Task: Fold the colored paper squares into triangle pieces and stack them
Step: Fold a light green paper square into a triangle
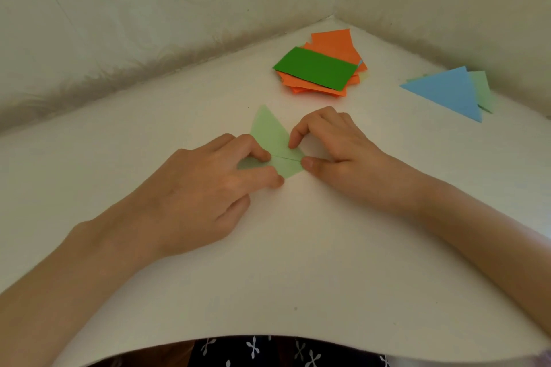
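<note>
Head view. Pale green paper (pixel 269 135): partly folded, flat at the middle of the table (pixel 298 262), one point towards the far edge. Left hand (pixel 202 185): thumb and forefinger pinching its left part. Right hand (pixel 334 143): curled forefinger and thumb pressing its right corner. Orange paper pile (pixel 334 45): green sheet (pixel 316 68) on top, near the far corner. Blue triangle (pixel 447 89): overlapping a light green triangle (pixel 483 88), by the right edge.

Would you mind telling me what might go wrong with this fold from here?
1. The light green paper is pinched only at the fingertips by the left hand and right hand; a slip could skew the flaps meeting at the centre seam.
2. The orange pile is fanned unevenly, so the dark green sheet on top could slide.
</note>
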